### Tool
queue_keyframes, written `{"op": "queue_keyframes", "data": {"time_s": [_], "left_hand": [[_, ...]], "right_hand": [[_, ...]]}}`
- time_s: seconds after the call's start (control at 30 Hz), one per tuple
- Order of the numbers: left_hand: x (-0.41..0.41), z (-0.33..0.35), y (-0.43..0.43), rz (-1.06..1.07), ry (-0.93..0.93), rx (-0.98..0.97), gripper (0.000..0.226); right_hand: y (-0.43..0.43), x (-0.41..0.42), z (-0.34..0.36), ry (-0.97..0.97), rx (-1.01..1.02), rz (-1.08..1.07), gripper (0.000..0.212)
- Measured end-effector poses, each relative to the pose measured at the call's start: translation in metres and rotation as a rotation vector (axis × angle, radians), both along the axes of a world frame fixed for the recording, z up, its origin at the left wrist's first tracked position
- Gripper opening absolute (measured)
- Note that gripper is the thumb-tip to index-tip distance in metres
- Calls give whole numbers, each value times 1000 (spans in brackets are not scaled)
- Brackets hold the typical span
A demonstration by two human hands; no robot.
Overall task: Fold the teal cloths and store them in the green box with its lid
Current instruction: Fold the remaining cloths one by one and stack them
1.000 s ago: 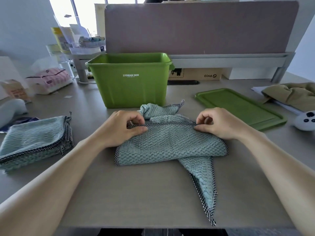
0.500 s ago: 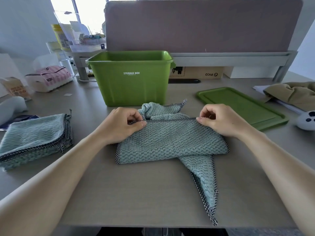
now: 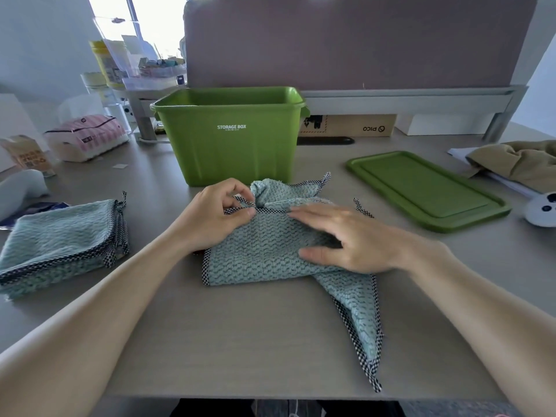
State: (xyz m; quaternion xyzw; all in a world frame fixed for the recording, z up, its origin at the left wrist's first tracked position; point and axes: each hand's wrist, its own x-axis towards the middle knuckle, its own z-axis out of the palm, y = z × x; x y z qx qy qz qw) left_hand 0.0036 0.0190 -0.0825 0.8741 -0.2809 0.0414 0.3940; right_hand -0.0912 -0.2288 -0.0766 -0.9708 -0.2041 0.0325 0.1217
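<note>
A teal cloth (image 3: pixel 264 254) with a checked border lies partly folded on the desk, one corner trailing toward the front edge. My left hand (image 3: pixel 216 218) pinches its checked far edge at the left. My right hand (image 3: pixel 349 239) lies flat on the cloth with straight fingers pointing left. Behind the cloth stands the green box (image 3: pixel 231 145), without its lid and marked STORAGE BOX. The green lid (image 3: pixel 427 188) lies flat to its right. A stack of folded teal cloths (image 3: pixel 60 242) sits at the left.
A tissue pack (image 3: pixel 87 139) and small boxes crowd the far left. A tan garment (image 3: pixel 523 161) and a white controller (image 3: pixel 541 209) lie at the right. A cardboard box (image 3: pixel 349 126) sits under the grey partition behind the green box.
My right hand let go of the cloth's far edge, opened and moved left, and now lies flat on the cloth. My left hand keeps its pinch on the edge.
</note>
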Motion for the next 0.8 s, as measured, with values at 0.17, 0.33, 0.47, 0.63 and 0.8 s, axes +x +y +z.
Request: {"op": "queue_keyframes", "data": {"time_s": [0.17,0.33,0.47,0.63,0.8], "left_hand": [[-2,4,1,22,179,-102,11],[0,14,13,34,450,-187,26],[-8,26,26,-107,622,-138,41],[-7,23,31,-226,583,-190,30],[-3,17,26,-106,446,-246,27]], "right_hand": [[4,-2,-6,104,-142,-44,100],[6,-4,-8,74,-139,-57,101],[7,-4,-8,76,-141,-62,101],[6,-3,-9,68,-139,-59,103],[4,-2,-9,59,-134,-73,101]]}}
